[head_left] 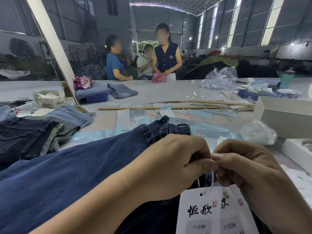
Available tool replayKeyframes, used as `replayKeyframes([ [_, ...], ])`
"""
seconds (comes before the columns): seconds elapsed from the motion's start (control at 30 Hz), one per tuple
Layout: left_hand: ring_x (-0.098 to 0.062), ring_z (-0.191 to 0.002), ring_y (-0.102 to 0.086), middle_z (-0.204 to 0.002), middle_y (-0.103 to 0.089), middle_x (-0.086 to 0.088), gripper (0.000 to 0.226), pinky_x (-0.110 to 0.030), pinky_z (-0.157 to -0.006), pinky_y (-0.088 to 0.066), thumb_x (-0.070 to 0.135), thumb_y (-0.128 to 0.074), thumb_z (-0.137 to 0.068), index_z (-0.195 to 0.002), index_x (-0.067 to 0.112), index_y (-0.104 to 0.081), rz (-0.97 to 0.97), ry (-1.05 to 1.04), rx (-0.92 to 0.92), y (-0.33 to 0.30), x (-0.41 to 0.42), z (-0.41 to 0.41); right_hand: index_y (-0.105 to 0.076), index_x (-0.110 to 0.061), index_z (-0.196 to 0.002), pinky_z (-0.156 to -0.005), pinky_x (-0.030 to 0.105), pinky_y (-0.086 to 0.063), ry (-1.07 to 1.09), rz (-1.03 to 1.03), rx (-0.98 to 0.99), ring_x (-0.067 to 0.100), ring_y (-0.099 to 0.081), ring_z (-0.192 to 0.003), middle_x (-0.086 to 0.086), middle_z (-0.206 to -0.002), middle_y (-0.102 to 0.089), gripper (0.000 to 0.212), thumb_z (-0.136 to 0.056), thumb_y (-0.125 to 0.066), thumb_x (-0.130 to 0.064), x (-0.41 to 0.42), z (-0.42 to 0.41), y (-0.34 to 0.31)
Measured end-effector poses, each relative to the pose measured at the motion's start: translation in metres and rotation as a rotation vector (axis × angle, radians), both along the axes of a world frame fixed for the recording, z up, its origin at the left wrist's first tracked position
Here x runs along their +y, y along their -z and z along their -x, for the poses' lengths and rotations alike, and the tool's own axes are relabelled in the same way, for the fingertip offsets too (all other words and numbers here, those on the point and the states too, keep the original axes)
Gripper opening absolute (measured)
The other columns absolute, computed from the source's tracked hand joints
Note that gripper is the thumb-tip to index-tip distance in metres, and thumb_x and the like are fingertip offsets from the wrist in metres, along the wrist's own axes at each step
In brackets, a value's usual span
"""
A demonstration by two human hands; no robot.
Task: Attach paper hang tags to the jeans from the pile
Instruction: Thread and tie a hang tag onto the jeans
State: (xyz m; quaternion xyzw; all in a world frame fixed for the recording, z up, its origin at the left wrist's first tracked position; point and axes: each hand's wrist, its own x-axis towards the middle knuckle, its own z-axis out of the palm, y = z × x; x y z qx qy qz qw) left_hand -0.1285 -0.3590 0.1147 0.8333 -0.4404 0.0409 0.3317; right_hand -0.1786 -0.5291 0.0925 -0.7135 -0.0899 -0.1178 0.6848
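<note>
Dark jeans (76, 166) lay spread across table (168, 88), waistband end nearest hands. Left hand (170, 166) and right hand (249, 173) met just above jeans, fingers curled, both pinching white string (212, 178). Hang tags (202, 211) dangled from string, below hands. Judged: tags light, stiff, crease easily; string thin, slippery, best pinched close to knot; denim heavy, floppy. Beyond jeans: folded jeans pile (33, 132) to left; cardboard box (50, 98) holding loose paper labels; blue bin (97, 97) under folded denim, contents hidden
</note>
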Motion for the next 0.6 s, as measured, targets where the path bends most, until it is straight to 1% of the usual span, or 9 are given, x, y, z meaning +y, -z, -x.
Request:
replayKeyframes([
  [0.1, 0.000, -0.067, -0.048, -0.068, -0.050, 0.016, 0.014, -0.014, -0.057, -0.035, 0.039, -0.059, -0.096, -0.085, 0.032, -0.053, -0.037, -0.015, -0.003, -0.001, -0.002, 0.000, -0.067, -0.004, -0.061, -0.043, 0.020, -0.039, 0.034, 0.010, -0.023, 0.016, -0.046, -0.047, 0.012, -0.051, -0.051, 0.012, -0.066, -0.064, -0.013, 0.001, -0.001, 0.001],
  [0.13, 0.000, -0.068, -0.049, -0.069, -0.050, 0.016, 0.013, -0.015, -0.058, -0.035, 0.039, -0.058, -0.096, -0.087, 0.032, -0.053, -0.046, -0.016, 0.006, -0.001, -0.002, 0.000, -0.067, -0.003, -0.062, -0.043, 0.020, -0.039, 0.042, 0.016, -0.030, 0.017, -0.046, -0.047, 0.011, -0.051, -0.052, 0.009, -0.065, -0.068, -0.012, 0.002, -0.001, 0.001],
  [0.2, -0.001, -0.070, -0.049, -0.072, -0.052, 0.016, 0.010, -0.014, -0.060, -0.036, 0.037, -0.056, -0.098, -0.090, 0.031, -0.054, -0.060, -0.008, 0.030, -0.001, -0.002, -0.001, -0.067, -0.003, -0.062, -0.043, 0.021, -0.039, 0.059, 0.038, -0.049, 0.017, -0.045, -0.048, 0.009, -0.051, -0.052, 0.011, -0.062, -0.075, -0.010, 0.003, -0.001, 0.002],
  [0.27, 0.000, -0.073, -0.050, -0.076, -0.054, 0.016, 0.006, -0.013, -0.062, -0.038, 0.034, -0.056, -0.099, -0.094, 0.030, -0.055, -0.069, 0.001, 0.066, 0.000, -0.001, -0.002, -0.067, -0.004, -0.063, -0.044, 0.021, -0.039, 0.086, 0.039, -0.066, 0.017, -0.045, -0.049, 0.008, -0.052, -0.052, 0.011, -0.067, -0.069, -0.014, 0.003, -0.001, 0.004],
  [0.33, 0.002, -0.073, -0.051, -0.077, -0.055, 0.017, 0.004, -0.011, -0.062, -0.038, 0.032, -0.056, -0.099, -0.096, 0.030, -0.057, -0.063, 0.008, 0.107, 0.000, 0.000, -0.003, -0.068, -0.003, -0.065, -0.044, 0.021, -0.040, 0.105, 0.035, -0.073, 0.016, -0.046, -0.049, 0.008, -0.052, -0.052, 0.016, -0.069, -0.064, -0.019, 0.003, -0.001, 0.007],
  [0.47, 0.006, -0.067, -0.052, -0.069, -0.055, 0.022, 0.009, -0.008, -0.059, -0.036, 0.032, -0.059, -0.097, -0.088, 0.034, -0.057, -0.003, -0.010, 0.148, 0.001, 0.000, -0.003, -0.068, -0.004, -0.066, -0.044, 0.022, -0.040, 0.092, 0.032, -0.048, 0.016, -0.045, -0.049, 0.008, -0.052, -0.051, 0.017, -0.069, -0.064, -0.020, 0.001, -0.001, 0.010],
  [0.6, 0.004, -0.067, -0.054, -0.071, -0.058, 0.020, 0.008, -0.009, -0.059, -0.038, 0.034, -0.063, -0.094, -0.087, 0.034, -0.060, 0.040, -0.010, 0.169, 0.002, 0.000, -0.004, -0.066, -0.004, -0.063, -0.043, 0.020, -0.038, 0.068, 0.036, -0.044, 0.016, -0.044, -0.048, 0.008, -0.050, -0.048, 0.015, -0.068, -0.064, -0.019, 0.000, -0.001, 0.011],
])
